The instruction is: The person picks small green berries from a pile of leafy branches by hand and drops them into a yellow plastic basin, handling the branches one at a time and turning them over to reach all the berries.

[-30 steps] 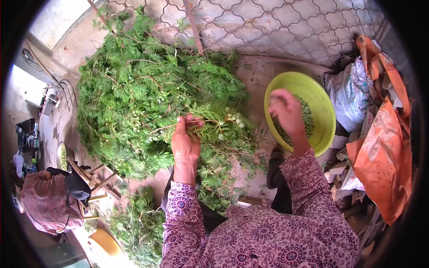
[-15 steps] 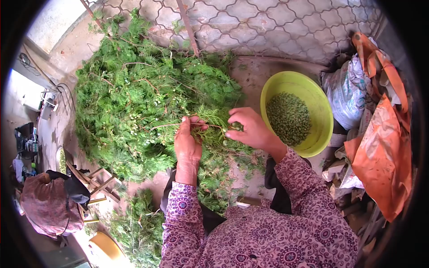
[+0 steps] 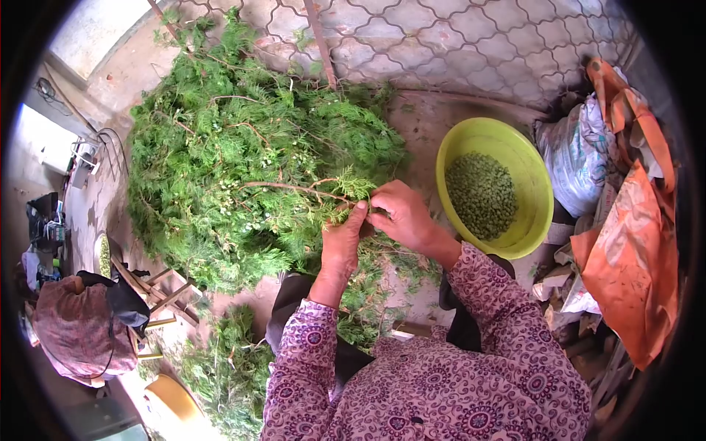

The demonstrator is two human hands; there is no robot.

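My left hand point(image 3: 342, 246) grips a thin brown branch point(image 3: 290, 187) with green scale-leaf sprays, pinched between thumb and fingers. Close against it, my right hand point(image 3: 406, 214) is closed in a pinch at the branch's near end; whatever sits between those fingertips is hidden. Behind both hands spreads a large heap of cut evergreen branches point(image 3: 220, 162), dotted with small pale green cones. To the right of my right hand a yellow-green basin point(image 3: 533, 198) stands tilted in view, holding many small green cones point(image 3: 482, 195).
A wire mesh fence point(image 3: 441, 44) runs along the back. White sacks point(image 3: 577, 154) and an orange bag point(image 3: 625, 264) lie at the right. At the lower left are another person point(image 3: 81, 327), a wooden stool point(image 3: 173, 298), a yellow bowl point(image 3: 176, 404) and more cut branches point(image 3: 228, 367).
My left hand has moved right with the branch, up against my right hand. My right hand's fingers, spread around the twig before, have closed together. The view has shifted slightly.
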